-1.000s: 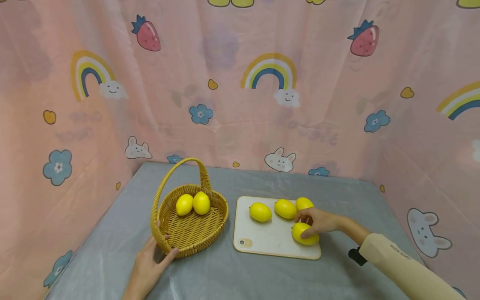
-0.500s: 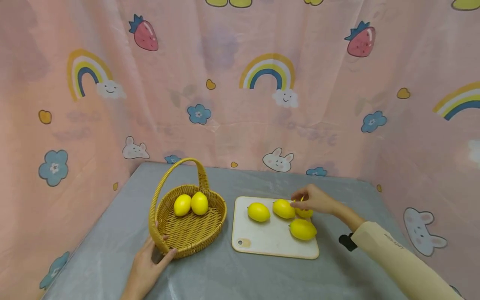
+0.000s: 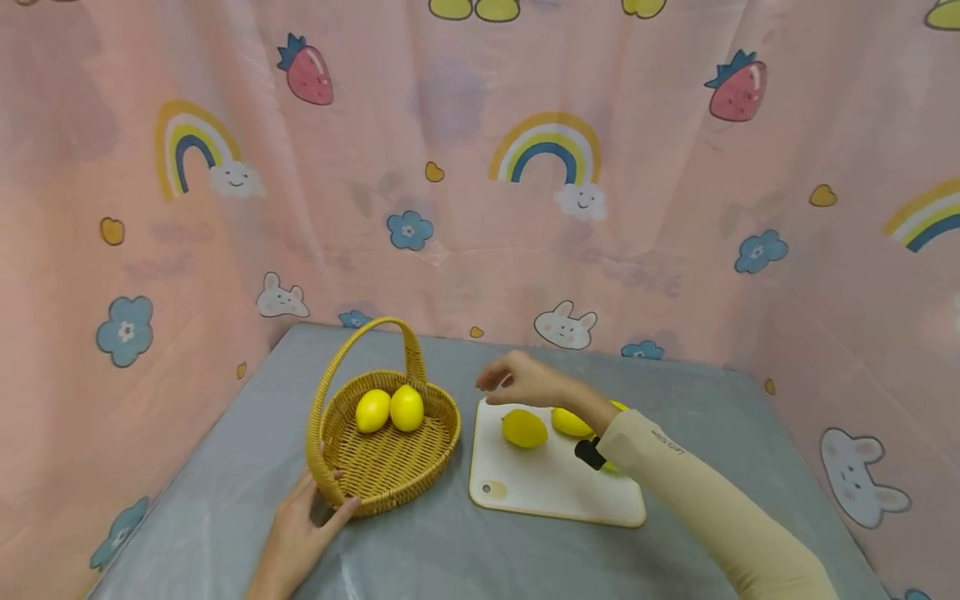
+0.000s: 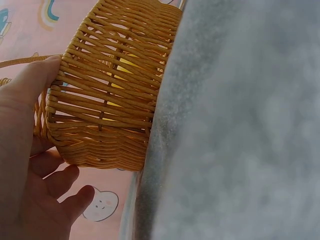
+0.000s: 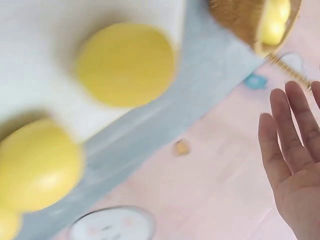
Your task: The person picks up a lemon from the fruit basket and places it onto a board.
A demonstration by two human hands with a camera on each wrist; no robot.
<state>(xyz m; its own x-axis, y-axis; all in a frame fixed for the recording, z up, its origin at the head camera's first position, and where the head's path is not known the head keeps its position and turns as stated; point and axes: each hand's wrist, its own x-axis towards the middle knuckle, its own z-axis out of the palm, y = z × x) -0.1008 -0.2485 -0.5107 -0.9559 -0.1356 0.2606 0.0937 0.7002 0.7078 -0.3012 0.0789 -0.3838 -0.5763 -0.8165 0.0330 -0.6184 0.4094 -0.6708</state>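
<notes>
My left hand (image 3: 294, 527) grips the near-left rim of a woven wicker basket (image 3: 390, 492). In the left wrist view, the thumb of that hand (image 4: 30, 165) lies over the basket's (image 4: 107, 95) edge, with fingers at its side. Two lemons (image 3: 372, 411) sit together inside the basket. My right hand (image 3: 521, 379) hovers over the back edge of a white cutting board (image 3: 517, 479), holding nothing. Its fingers look extended in the right wrist view. Below it lies a lemon (image 3: 525, 428); another lemon (image 3: 570, 422) is partly covered by my forearm. Yellow patches show around the sleeve.
A grey cloth (image 3: 420, 558) covers the table. Behind and beside it hangs a pink patterned curtain (image 3: 330, 233). The basket's tall handle (image 3: 330, 379) arches above its left side. A small black device (image 3: 590, 454) sits at my right wrist.
My right hand has left the front-right lemon, passed the back lemons, and moved left above the board toward the basket. My left hand stays on the basket.
</notes>
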